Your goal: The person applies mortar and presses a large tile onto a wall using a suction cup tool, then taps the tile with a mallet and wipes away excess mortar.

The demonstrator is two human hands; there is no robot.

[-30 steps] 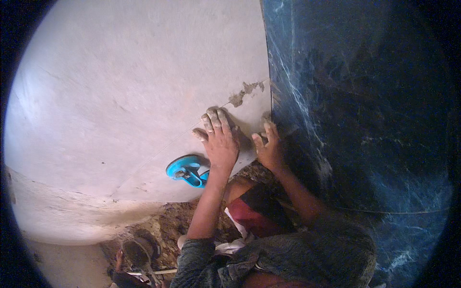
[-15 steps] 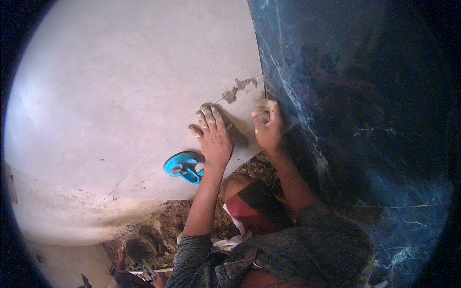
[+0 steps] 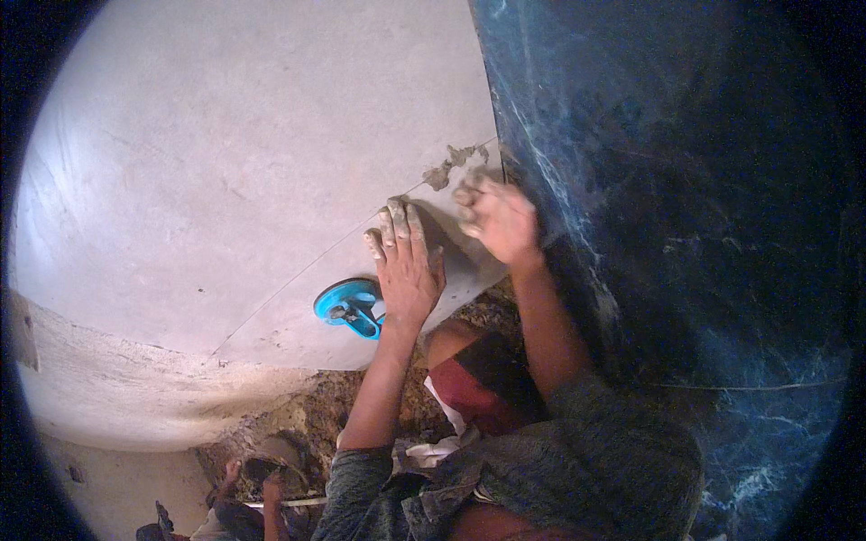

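Note:
Two large pale tiles [image 3: 271, 180] meet along a thin slanting joint. My left hand [image 3: 409, 275], its fingertips coated with grey mortar, lies flat with fingers stretched across the near tile just by that joint. To the right, my right hand [image 3: 502, 216] hovers over the tile's corner, beside the dark wall; it is slightly blurred, with fingers loosely extended and nothing visible in them. Smeared grey mortar [image 3: 439, 175] covers part of the joint between my fingertips and the wall. A blue suction cup lifter [image 3: 350, 305] stands on the near tile, left of my left wrist.
A dark blue marble-look wall [image 3: 686, 270] with white veins rises on the right. Rough brown rubble or mortar [image 3: 316, 406] lies beyond the tile's near edge. At lower left another person's hands [image 3: 272, 490] are at a dark bucket [image 3: 262, 469].
My right hand has swung slightly left and turned over the tile corner, its fingers extending from a curl. My left hand stays pressed on the tile. The other person's hands have shifted around the bucket.

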